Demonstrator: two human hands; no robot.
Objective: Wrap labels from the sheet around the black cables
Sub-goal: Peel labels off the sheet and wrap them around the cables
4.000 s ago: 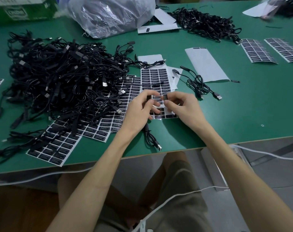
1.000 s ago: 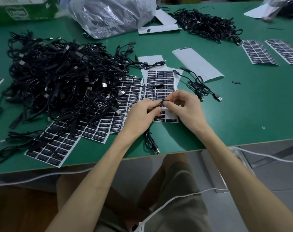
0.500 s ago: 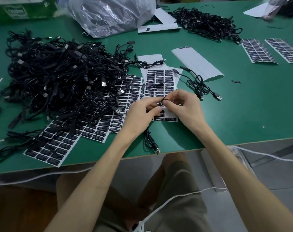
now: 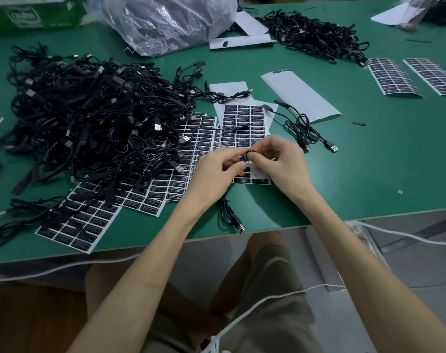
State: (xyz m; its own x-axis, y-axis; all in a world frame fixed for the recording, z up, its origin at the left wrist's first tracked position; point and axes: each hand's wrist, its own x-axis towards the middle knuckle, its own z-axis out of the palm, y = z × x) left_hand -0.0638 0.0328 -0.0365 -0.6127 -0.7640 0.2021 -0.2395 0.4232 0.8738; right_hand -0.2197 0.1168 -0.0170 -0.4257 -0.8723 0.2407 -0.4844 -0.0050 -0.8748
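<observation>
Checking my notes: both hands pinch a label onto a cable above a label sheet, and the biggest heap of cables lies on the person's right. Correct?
No. The head view shows the biggest heap of cables on the person's left. The rest holds: left hand and right hand pinch a label onto a cable above a label sheet.

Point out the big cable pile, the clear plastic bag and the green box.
cable pile [image 4: 94, 128], head view, middle of the tangle.
plastic bag [image 4: 165, 21], head view, its crinkled front.
green box [image 4: 38, 19], head view, its printed side.
</observation>
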